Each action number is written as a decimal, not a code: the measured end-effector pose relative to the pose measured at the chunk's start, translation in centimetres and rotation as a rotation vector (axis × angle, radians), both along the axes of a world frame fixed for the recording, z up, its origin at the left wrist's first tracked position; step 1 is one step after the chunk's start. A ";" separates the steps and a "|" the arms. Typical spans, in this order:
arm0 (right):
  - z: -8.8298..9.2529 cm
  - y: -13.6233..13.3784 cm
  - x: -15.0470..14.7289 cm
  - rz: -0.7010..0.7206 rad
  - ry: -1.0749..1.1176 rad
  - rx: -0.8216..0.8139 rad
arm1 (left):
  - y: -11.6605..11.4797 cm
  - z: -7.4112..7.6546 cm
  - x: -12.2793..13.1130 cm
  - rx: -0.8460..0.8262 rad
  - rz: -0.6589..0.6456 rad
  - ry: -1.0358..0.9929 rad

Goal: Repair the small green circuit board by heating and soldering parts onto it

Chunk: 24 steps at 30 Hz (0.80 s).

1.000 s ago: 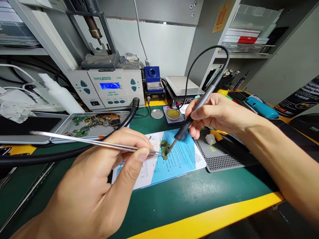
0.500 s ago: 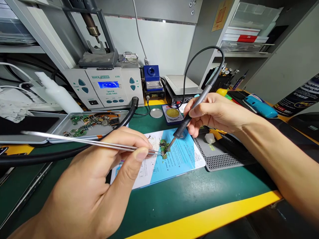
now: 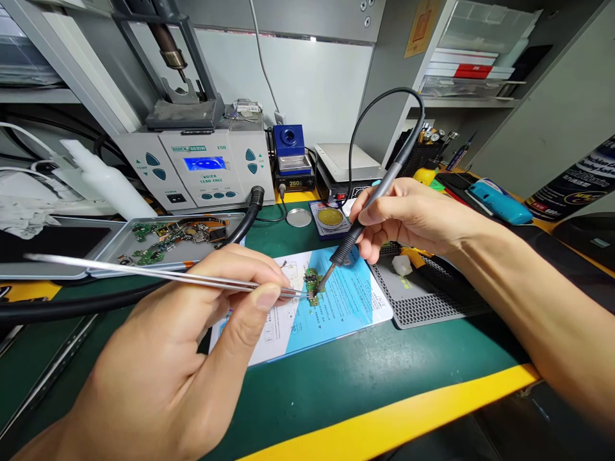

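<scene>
My left hand [image 3: 192, 349] pinches metal tweezers [image 3: 144, 269], whose tips reach the left side of a small green circuit board [image 3: 313, 282]. In my right hand [image 3: 398, 218] is a grey and black soldering iron [image 3: 353, 234], held like a pen. Its tip meets the lower part of the board; the exact contact spot is too small to make out. Beneath the board lies a blue and white printed booklet [image 3: 355, 301]. A cable loops up from the back of the iron.
A hot-air station [image 3: 202, 169] stands at the back left, its black hose [image 3: 129, 296] crossing behind my left hand. Nearby are a tray of circuit boards [image 3: 230, 224], a soldering station [image 3: 293, 160], an open tin [image 3: 330, 218] and a perforated grey mat [image 3: 413, 314].
The view shifts slightly, so everything sits a little further left. Both hands keep their grips, and the tweezers and iron tip stay at the board.
</scene>
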State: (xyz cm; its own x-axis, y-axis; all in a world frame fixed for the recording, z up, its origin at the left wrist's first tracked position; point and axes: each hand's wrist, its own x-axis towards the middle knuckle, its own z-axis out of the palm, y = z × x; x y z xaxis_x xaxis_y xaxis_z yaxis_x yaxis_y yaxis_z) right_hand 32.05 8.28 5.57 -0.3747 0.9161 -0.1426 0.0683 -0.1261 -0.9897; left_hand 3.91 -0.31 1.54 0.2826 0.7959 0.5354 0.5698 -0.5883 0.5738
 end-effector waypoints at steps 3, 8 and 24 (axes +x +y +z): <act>0.0 0.0 0.0 -0.004 -0.009 -0.013 | 0.1 0.1 0.1 0.000 -0.014 -0.004; 0.1 0.0 0.0 0.000 -0.011 -0.018 | 0.2 0.2 0.2 -0.001 -0.023 -0.005; 0.0 0.0 -0.1 -0.006 0.018 -0.031 | -0.3 -0.1 0.1 -0.009 -0.046 0.010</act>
